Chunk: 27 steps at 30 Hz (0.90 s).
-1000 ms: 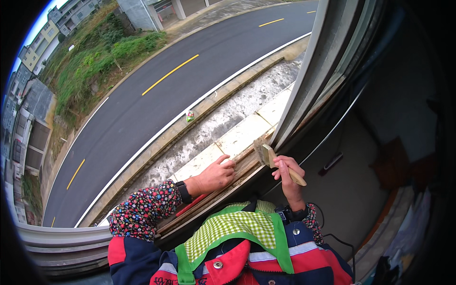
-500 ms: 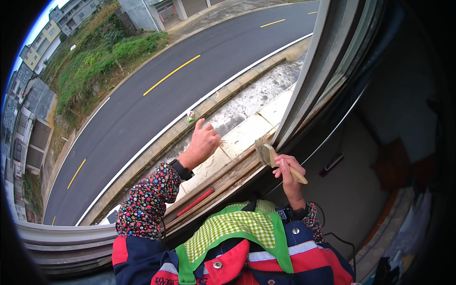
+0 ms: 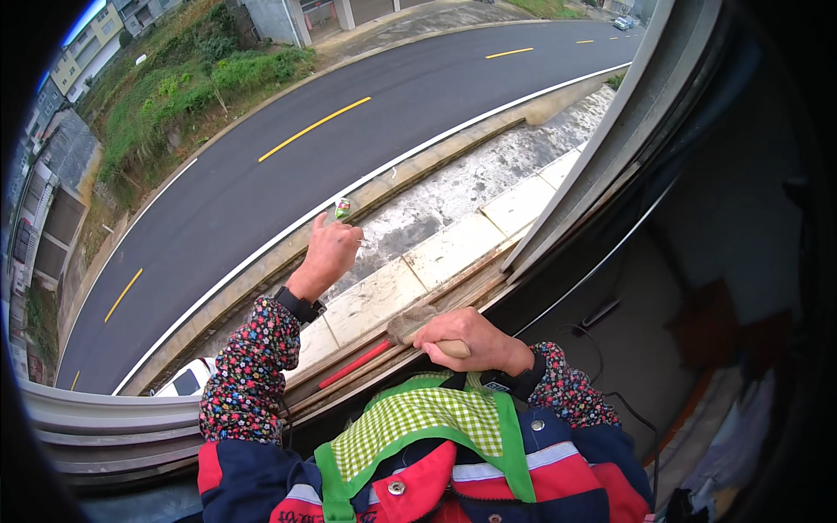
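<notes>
My right hand (image 3: 471,340) is wrapped round the pale wooden handle of a flat brush (image 3: 453,349). Its dusty bristles (image 3: 406,326) rest at the window track (image 3: 384,342), close to the end of a red stick-like thing (image 3: 353,364) lying along the track. My left hand (image 3: 330,254) reaches out past the window sill, bent at the wrist. Its index finger and thumb stand partly apart, and I see nothing held in it; the other fingers are curled and partly hidden.
A sliding window frame (image 3: 602,131) rises on the right. Outside the sill runs a pale tiled ledge (image 3: 453,244), with a road (image 3: 331,148) far below. A small green packet (image 3: 343,207) shows by the kerb. A dark room with a cable (image 3: 632,410) is at right.
My right hand has brought the brush left along the track, from near the window frame to the red thing. My left hand has shifted a little left.
</notes>
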### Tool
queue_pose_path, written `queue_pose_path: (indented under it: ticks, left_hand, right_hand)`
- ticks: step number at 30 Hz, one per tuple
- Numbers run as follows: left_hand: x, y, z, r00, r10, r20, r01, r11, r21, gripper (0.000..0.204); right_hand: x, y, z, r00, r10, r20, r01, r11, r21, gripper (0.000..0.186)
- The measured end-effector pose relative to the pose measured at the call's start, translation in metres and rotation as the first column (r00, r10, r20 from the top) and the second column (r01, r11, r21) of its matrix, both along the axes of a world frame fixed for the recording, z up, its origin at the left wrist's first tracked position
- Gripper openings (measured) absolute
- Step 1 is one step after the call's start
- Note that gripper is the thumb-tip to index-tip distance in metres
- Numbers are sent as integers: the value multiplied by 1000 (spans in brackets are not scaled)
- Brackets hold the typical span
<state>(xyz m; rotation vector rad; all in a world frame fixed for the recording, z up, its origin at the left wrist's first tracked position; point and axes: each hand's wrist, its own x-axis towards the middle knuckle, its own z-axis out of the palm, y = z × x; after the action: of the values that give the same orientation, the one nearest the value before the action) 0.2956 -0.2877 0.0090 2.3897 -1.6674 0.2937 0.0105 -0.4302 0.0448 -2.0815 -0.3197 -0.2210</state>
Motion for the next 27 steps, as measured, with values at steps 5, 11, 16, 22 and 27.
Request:
queue_pose_path:
  ticks: [5, 11, 16, 22, 27]
  left_hand:
    - [-10, 1, 8, 998, 39, -48, -37, 999, 31, 9]
    - [-20, 4, 10, 998, 34, -60, -40, 994, -105, 12]
    - [-23, 4, 6, 992, 33, -126, -49, 991, -125, 12]
    - [-30, 4, 11, 984, 33, -177, -48, 995, -86, 8]
    - [-35, 3, 10, 977, 26, -213, -63, 984, -167, 29]
  right_hand:
    - [0, -34, -1, 977, -28, -212, 38, 998, 45, 12]
    - [-8, -32, 36, 968, -172, -185, 129, 966, -226, 15]
    - [2, 11, 34, 981, 73, -178, -107, 976, -191, 13]
    - [3, -33, 31, 896, -159, -415, 132, 987, -94, 12]
    - [0, -24, 38, 954, -191, -231, 148, 971, -189, 12]
